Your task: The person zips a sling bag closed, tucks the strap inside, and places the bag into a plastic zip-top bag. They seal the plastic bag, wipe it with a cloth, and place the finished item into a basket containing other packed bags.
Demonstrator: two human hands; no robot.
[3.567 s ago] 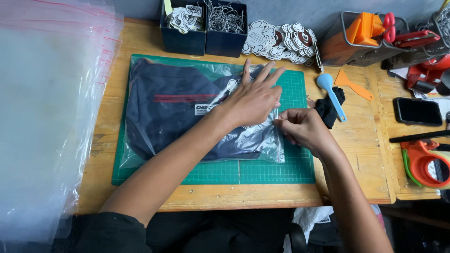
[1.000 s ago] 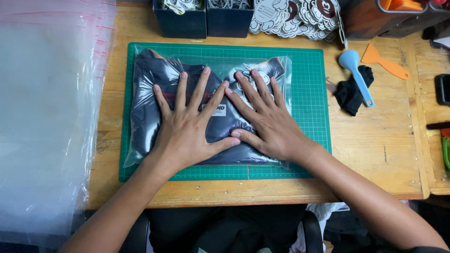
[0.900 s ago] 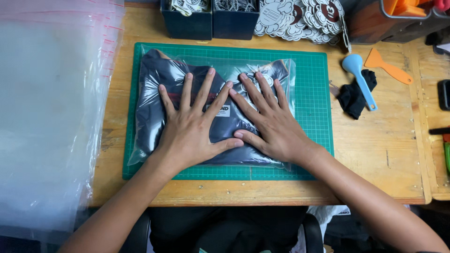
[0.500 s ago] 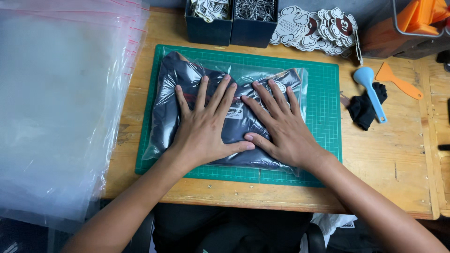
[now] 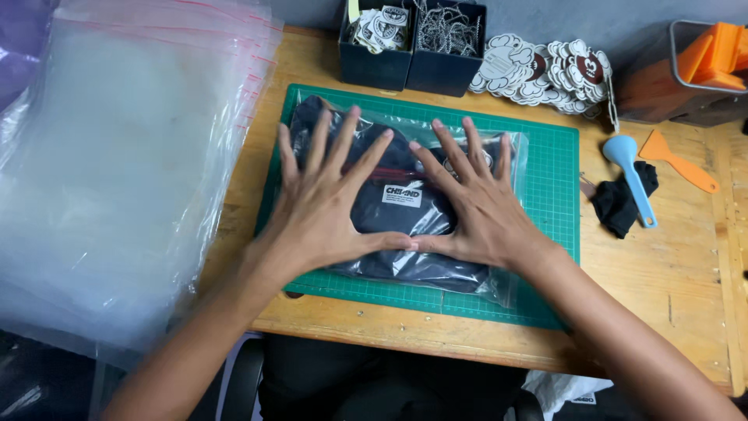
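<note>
On the wooden counter (image 5: 670,281) a green cutting mat (image 5: 557,195) lies in front of the person, and on it rests a clear plastic bag holding a folded dark garment (image 5: 405,206). Both hands lie flat on this bagged garment with fingers spread wide, gripping nothing: the left hand (image 5: 323,210) covers its left half, the right hand (image 5: 475,210) its right half, and the 2 thumbs meet near the middle. A small white rectangular label (image 5: 402,194) shows between them.

Just left of the mat, a tall stack of clear bags with red strips (image 5: 117,164) covers the counter's left end. Behind the mat stand 2 dark bins (image 5: 409,62), one with round tags, one with metal chains, and beside them a pile of white cloud-shaped tags (image 5: 545,74). To the right lie a light blue scoop-like tool (image 5: 633,175) across a black cloth (image 5: 615,206), an orange scraper (image 5: 678,160), and an orange item in a wire basket (image 5: 701,66). Bare wood stays open at the near right corner.
</note>
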